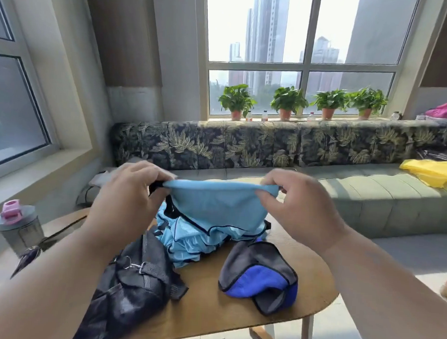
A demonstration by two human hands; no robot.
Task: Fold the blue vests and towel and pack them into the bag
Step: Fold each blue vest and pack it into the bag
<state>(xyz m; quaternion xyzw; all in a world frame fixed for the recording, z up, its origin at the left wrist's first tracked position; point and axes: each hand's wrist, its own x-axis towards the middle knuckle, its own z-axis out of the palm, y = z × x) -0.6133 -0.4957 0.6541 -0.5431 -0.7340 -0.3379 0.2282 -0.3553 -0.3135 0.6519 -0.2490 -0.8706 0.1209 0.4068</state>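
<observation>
Bottle (18, 230) with pink cap stands at far left, off the worktop (210, 302). Black bag (130, 291) lies on the worktop's left part. Left hand (127, 203) and right hand (296, 209) pinch the top edge of a light blue vest (215, 204), fingers curled round the cloth, holding it above the worktop. More blue vests (192, 241) heaped beneath. Blue and grey towel (259, 275) lies crumpled to the right.

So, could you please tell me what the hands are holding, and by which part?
Both hands, left and right, pinch a light blue vest by its top edge.
</observation>
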